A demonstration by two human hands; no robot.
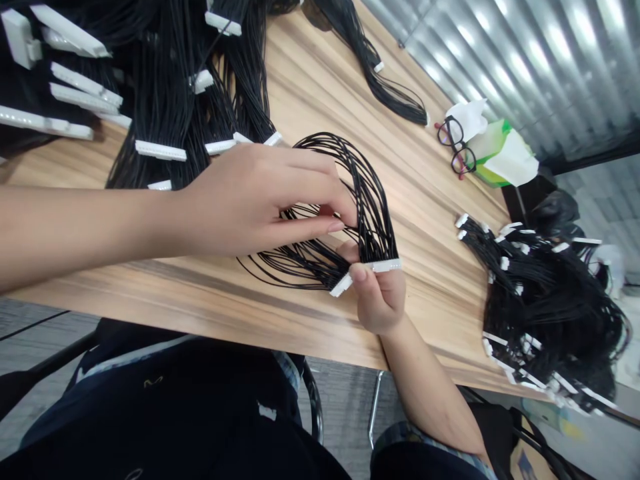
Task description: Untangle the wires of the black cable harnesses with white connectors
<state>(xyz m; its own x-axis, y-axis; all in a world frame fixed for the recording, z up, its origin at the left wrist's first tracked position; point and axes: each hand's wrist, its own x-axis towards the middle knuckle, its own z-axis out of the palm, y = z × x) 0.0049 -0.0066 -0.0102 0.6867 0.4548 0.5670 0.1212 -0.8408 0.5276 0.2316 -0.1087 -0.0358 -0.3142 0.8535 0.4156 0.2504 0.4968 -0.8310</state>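
Two-handed, worked above the wooden table [435,280], wire pile [165,100] beyond the left hand [270,193]. Held the black harness [375,193] looped beneath that hand, probably to bring its ends together; curled left thumb and forefinger nearly closed, hold on strands impossible to tell. Pinched one white connector [387,265] in the right hand [379,300] between thumb and fingers, another just beside, seemingly for steadiness.

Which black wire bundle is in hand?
The looped bundle at centre, right hand pinching it at its white connectors. The other bundles lie on the wooden table, at left, top and right.
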